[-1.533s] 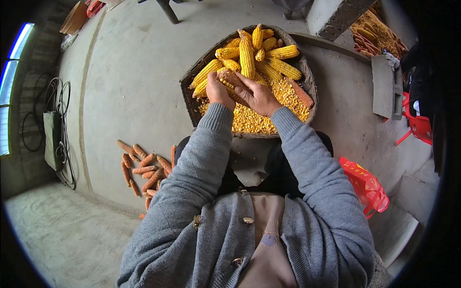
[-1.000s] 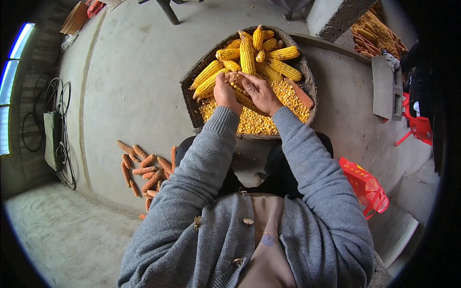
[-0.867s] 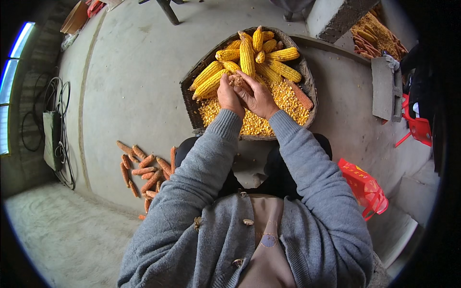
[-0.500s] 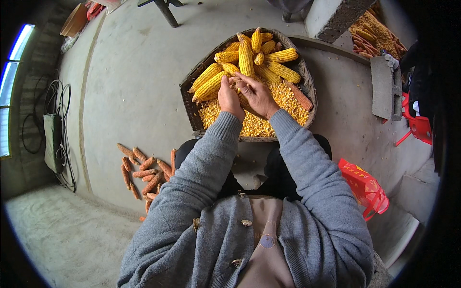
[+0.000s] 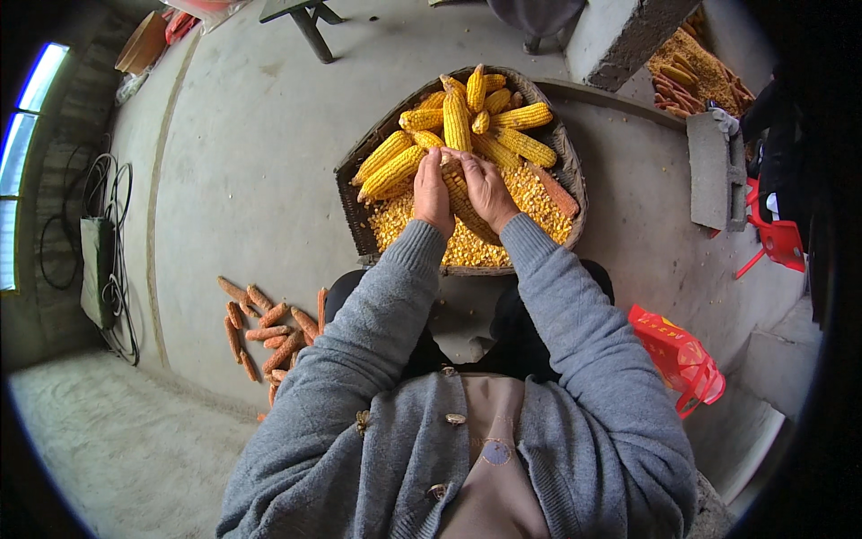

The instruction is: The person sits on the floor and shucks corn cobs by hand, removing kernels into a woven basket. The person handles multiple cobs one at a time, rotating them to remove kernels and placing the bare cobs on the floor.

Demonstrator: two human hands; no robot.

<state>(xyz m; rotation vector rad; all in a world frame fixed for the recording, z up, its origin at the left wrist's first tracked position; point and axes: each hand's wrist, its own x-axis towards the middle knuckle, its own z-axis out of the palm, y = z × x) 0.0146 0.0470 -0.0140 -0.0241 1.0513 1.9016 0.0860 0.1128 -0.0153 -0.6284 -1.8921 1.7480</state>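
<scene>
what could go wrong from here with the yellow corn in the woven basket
The partly stripped yellow ear between left hand and right hand could slip and scatter the loose yellow kernels out of the brown woven basket.
The yellow ears heaped beyond could roll onto the hands.
The bare reddish cob near the kernels could end up buried.

We see a grey concrete floor (image 5: 251,180), a bright window (image 5: 18,154) in the dark left wall (image 5: 40,314), and a red chair (image 5: 784,246) at right.

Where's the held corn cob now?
Head view, upper middle: the partly stripped corn cob is between the left hand and right hand, above loose kernels in the basket.
</scene>
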